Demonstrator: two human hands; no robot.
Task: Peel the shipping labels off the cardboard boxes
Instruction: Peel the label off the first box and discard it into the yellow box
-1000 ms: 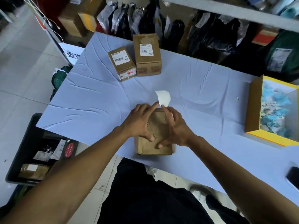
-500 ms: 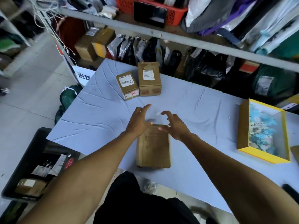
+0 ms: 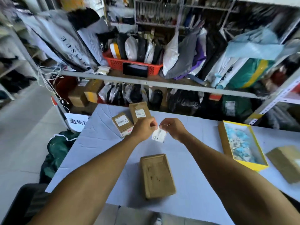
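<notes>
1. Both hands have come up off the bare box since half a second ago, when they hovered right over its far end; now they're lifted above the desk (image 3: 203, 189) with the label out in the open between them, and the view has tilted up so way more of the shelf (image 3: 146, 82) shows.
2. left hand (image 3: 143, 128) has its fingers curled in, pinching the top edge of the peeled label (image 3: 159, 135); right hand (image 3: 172, 127) pinches the same top edge from the other side; the label hangs down between them, printed face toward the camera.
3. bare box (image 3: 156, 175) lies flat on the desk near the front edge, under the arms, nothing touching it; its top is plain brown with a few scuff marks.
4. 2 labelled boxes (image 3: 129, 119) sit side by side at the far-left part of the desk, each with a white label on top; the left hand partly covers the nearer corner of 1.
5. yellow tray (image 3: 226, 143) sits off to the right with a bluish crumpled pile in it; another brown box (image 3: 285, 161) is past it at the right edge.
</notes>
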